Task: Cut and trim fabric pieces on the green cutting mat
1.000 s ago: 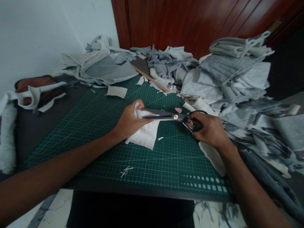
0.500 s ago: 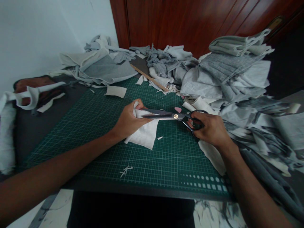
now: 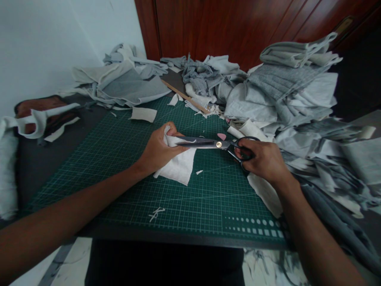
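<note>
My left hand (image 3: 162,149) grips a piece of white fabric (image 3: 178,166), whose lower part hangs out beneath the fingers over the green cutting mat (image 3: 125,198). Fingers of my right hand (image 3: 263,159) are wrapped round the black handles of a pair of fabric scissors (image 3: 205,143). The blades point left and reach the fabric at my left thumb, with a fold of it lying along them. How far the blades part is hard to see. A pink piece of tailor's chalk (image 3: 221,136) lies just behind the scissors' pivot.
Piles of grey and white cloth stand at the right (image 3: 285,87) and back left (image 3: 127,85). A wooden ruler (image 3: 184,95) lies at the back. A small fabric rectangle (image 3: 143,114) and thread scraps (image 3: 156,213) rest on the mat. A wooden door (image 3: 208,28) rises behind.
The scissor blades look closer together than before. Both hands keep their hold, and the whole view has shifted slightly.
</note>
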Demonstrator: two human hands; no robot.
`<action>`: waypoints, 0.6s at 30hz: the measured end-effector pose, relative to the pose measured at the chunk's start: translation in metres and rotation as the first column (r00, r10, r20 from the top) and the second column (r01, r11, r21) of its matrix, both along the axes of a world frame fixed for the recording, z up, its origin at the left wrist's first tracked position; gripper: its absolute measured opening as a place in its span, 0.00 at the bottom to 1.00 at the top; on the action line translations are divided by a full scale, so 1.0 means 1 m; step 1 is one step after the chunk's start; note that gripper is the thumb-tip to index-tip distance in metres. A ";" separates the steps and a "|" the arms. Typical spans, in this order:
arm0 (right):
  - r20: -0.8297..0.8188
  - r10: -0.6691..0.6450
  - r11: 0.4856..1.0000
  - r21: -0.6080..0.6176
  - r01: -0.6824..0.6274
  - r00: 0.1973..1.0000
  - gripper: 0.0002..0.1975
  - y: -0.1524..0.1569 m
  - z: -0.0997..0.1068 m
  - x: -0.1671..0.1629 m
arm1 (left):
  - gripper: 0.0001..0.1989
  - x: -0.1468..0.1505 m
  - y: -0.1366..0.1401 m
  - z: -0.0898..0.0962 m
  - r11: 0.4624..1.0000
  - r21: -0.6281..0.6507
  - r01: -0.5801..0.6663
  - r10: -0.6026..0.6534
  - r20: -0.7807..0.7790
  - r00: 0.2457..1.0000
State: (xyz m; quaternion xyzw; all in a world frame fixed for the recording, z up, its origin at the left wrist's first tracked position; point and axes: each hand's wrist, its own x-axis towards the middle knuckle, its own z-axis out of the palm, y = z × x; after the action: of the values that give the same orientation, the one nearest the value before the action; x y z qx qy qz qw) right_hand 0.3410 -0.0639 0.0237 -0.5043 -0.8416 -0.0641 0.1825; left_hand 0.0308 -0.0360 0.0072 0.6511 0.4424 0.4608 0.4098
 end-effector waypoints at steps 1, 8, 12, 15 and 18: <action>0.002 0.000 1.000 0.003 0.000 1.000 0.04 0.000 0.000 0.000 | 0.25 0.000 0.000 0.000 1.000 0.001 0.000 0.000 -0.001 1.000; 0.001 -0.004 1.000 0.018 0.004 1.000 0.06 0.001 -0.003 0.002 | 0.24 0.000 0.000 0.002 1.000 0.017 0.009 -0.010 0.012 1.000; -0.004 0.002 1.000 0.014 -0.002 1.000 0.04 0.001 -0.004 0.003 | 0.25 0.000 0.000 0.002 1.000 0.004 0.015 -0.016 0.036 0.999; -0.006 0.001 1.000 0.027 -0.001 1.000 0.03 0.001 -0.003 0.002 | 0.26 0.000 -0.001 0.003 1.000 -0.007 0.023 -0.023 0.044 0.999; -0.004 0.004 0.999 0.045 -0.004 1.000 0.04 0.001 -0.002 0.002 | 0.25 0.000 -0.002 0.004 1.000 0.002 0.025 -0.025 0.024 0.999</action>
State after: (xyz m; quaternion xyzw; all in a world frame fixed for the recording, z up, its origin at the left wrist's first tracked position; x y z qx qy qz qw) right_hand 0.3426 -0.0625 0.0212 -0.4985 -0.8406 -0.0815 0.1956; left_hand 0.0309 -0.0375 0.0116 0.6514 0.4288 0.4637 0.4204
